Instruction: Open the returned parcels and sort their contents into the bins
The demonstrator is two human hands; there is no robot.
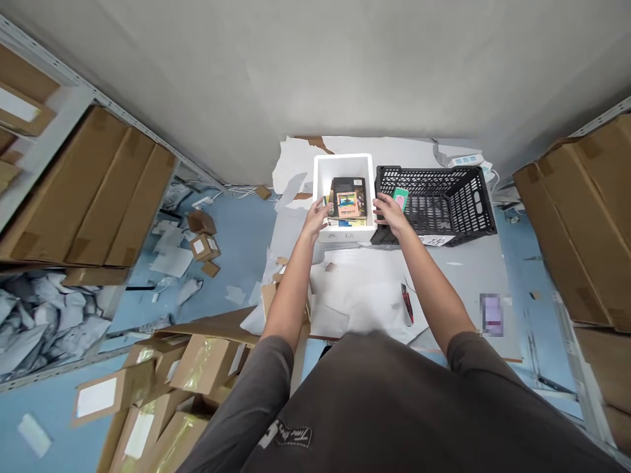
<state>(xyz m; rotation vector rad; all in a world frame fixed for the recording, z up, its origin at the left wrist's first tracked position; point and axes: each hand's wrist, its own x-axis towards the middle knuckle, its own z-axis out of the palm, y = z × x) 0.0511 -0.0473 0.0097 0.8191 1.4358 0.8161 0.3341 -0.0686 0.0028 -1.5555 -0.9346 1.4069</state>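
A white foam box (345,234) stands on the worktable, with several books and booklets inside. On top of a dark book (349,183) lies a smaller peach-coloured booklet (348,205). My left hand (316,218) grips the box's left wall, its fingers reaching over the rim. Against the right wall, beside the crate, my right hand (388,211) holds the box from the other side with fingers somewhat spread. A black plastic crate (444,226) stands just to the right; a green and pink item (401,197) lies in its left end, partly behind my right hand.
A red and black box cutter (407,304) lies on the white-covered table (359,276). At the back right is a power strip (466,160). Taped cartons (202,364) fill a large box at lower left. Shelves with brown cartons (89,197) flank both sides.
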